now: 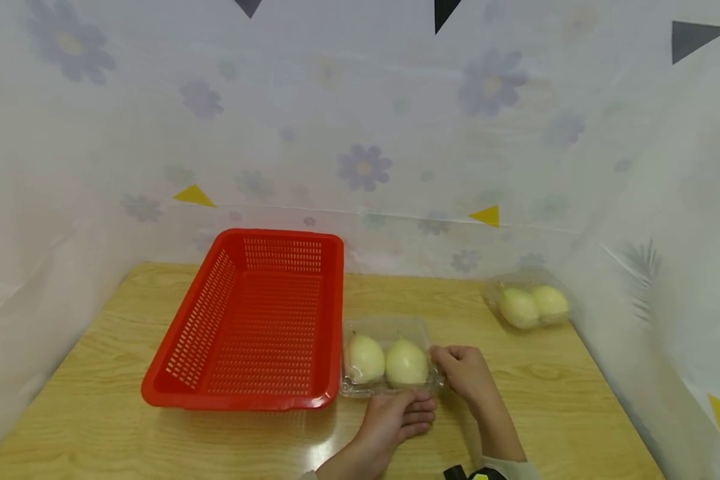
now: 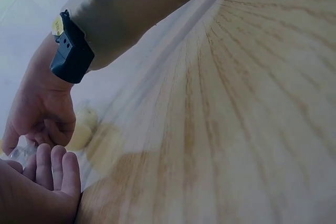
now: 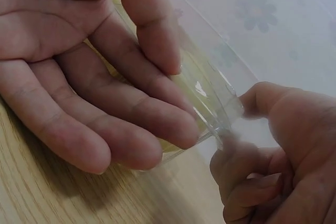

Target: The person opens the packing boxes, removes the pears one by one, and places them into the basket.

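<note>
A clear plastic fruit box [image 1: 390,325] with two pale yellow pears [image 1: 406,363] lies on the table, close against the right side of a red basket. My right hand [image 1: 469,377] pinches the box's right edge between thumb and curled forefinger; the right wrist view shows its thumb and fingers at the clear rim. At the front edge is my left hand [image 1: 394,421], palm turned toward the right, its fingers loosely extended and touching the box. In the right wrist view the left fingers [image 3: 131,108] cover part of the box.
The red slotted basket [image 1: 333,320] stands left of the box with nothing in it. Another clear box [image 1: 531,277] holding two pears sits at the table's back right corner. Flower-printed sheeting [image 1: 312,133] hangs along the back and sides of the wooden table [image 1: 84,400].
</note>
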### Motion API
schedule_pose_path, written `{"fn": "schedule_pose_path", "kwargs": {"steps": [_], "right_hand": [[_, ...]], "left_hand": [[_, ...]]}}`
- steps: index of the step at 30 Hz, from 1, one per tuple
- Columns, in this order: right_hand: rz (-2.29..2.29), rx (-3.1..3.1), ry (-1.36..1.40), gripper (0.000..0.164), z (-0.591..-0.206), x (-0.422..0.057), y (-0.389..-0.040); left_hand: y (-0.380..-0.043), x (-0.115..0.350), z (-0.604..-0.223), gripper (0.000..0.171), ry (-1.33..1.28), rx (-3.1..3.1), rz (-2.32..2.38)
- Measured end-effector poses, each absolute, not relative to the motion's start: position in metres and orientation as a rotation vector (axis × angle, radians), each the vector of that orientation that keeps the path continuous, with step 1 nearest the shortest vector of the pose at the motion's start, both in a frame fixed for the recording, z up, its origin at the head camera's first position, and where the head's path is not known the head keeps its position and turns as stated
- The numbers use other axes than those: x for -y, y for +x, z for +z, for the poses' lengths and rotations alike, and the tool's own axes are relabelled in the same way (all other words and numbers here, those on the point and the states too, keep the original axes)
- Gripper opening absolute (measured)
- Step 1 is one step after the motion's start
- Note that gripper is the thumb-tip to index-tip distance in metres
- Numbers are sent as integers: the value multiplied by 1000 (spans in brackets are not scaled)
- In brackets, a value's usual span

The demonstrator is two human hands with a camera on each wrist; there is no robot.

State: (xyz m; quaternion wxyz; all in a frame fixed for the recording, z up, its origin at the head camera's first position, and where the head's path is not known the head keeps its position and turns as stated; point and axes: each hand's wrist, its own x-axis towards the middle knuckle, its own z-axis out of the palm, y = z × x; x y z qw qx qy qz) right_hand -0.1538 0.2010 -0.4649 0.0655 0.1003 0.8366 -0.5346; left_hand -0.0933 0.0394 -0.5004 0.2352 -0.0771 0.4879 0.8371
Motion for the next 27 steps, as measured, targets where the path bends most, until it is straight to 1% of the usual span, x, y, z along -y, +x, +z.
{"fn": "schedule_pose_path", "kwargs": {"steps": [2, 10, 16, 21, 27], "right_hand": [[-1608, -2516, 300, 40, -465, -202, -153], [-1515, -2557, 259, 56, -459, -203, -152], [-1431, -2613, 252, 54, -455, -200, -149], [-1430, -2623, 262, 50, -456, -198, -148], [-1461, -2615, 259, 49, -457, -197, -150]], "left_hand": [[-93, -40, -501, 34, -210, -1343, 2297], [-94, -42, -503, 33, -215, -1364, 2287], [-93, -42, -506, 35, -211, -1367, 2287], [-93, -40, -507, 36, -201, -1359, 2284], [-93, -37, -506, 38, -185, -1339, 2284]]}}
